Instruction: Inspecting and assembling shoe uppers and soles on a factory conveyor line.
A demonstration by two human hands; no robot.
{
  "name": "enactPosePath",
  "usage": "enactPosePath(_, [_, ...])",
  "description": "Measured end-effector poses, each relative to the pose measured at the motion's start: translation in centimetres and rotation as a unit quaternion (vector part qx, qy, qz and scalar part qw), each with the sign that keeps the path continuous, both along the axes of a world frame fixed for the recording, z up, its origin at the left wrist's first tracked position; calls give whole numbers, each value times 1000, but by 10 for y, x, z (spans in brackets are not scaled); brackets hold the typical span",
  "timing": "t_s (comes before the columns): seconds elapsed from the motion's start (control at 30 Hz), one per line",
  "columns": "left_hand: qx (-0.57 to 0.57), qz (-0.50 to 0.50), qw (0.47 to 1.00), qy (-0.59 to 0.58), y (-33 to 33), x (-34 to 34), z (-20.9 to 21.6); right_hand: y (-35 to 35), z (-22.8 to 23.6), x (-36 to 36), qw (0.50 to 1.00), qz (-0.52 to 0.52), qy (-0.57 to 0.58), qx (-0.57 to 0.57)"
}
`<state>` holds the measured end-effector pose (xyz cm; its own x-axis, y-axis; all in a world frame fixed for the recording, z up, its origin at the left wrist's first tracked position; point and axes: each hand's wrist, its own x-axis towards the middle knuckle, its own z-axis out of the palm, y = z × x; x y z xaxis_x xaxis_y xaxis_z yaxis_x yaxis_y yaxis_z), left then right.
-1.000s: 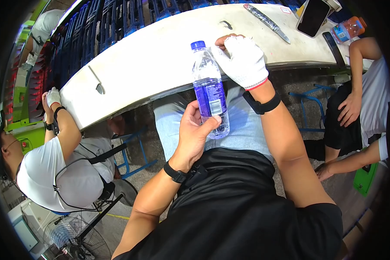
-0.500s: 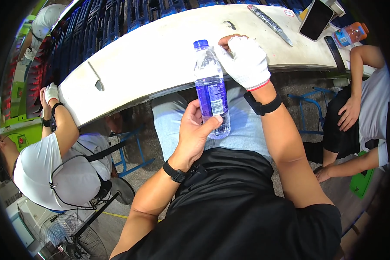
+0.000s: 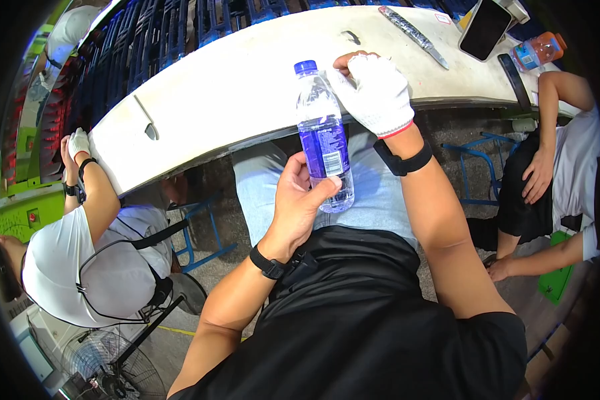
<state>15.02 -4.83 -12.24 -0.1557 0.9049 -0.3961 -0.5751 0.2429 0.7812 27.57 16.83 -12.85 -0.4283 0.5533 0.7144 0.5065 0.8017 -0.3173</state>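
Note:
A clear plastic water bottle with a purple label and blue cap stands nearly upright over my lap, its top overlapping the table edge. My bare left hand wraps round its lower part, thumb across the front. Water fills it to about the label's top. My right hand wears a white knit glove with bare fingertips. It rests on the white table, just right of the bottle's neck, fingers curled in. Nothing shows between them, though the palm is partly hidden.
A wrapped knife-like tool, a phone, a dark long object and an orange drink bottle lie at the right. Another metal-bladed tool lies left. People sit at both sides; a fan stands lower left.
Almost nothing differs. The bottle's top has tilted very slightly left; both hands keep their places and hold.

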Motion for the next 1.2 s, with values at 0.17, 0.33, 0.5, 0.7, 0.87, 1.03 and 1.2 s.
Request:
enactPosePath(0.17, [-4, 1, 1000, 0, 1, 1, 1, 2, -4, 1, 1000, 0, 0, 5])
enactPosePath(0.33, [-7, -2, 1000, 0, 1, 1, 2, 1, -1, 2, 1000, 5, 4, 14])
enactPosePath(0.5, [-2, 0, 1000, -2, 1, 2, 0, 1, 0, 1, 1000, 2, 2, 14])
enactPosePath(0.7, [-6, 1, 1000, 1, 1, 3, 2, 1, 0, 2, 1000, 4, 6, 12])
enactPosePath(0.87, [-8, 1, 1000, 2, 1, 3, 4, 0, -1, 2, 1000, 3, 2, 18])
enactPosePath(1.03, [-8, -3, 1000, 4, 0, 2, 2, 1, -4, 2, 1000, 9, 11, 18])
enactPosePath(1.2, [-2, 3, 1000, 8, 1, 3, -1, 2, -4, 0, 1000, 11, 6, 13])
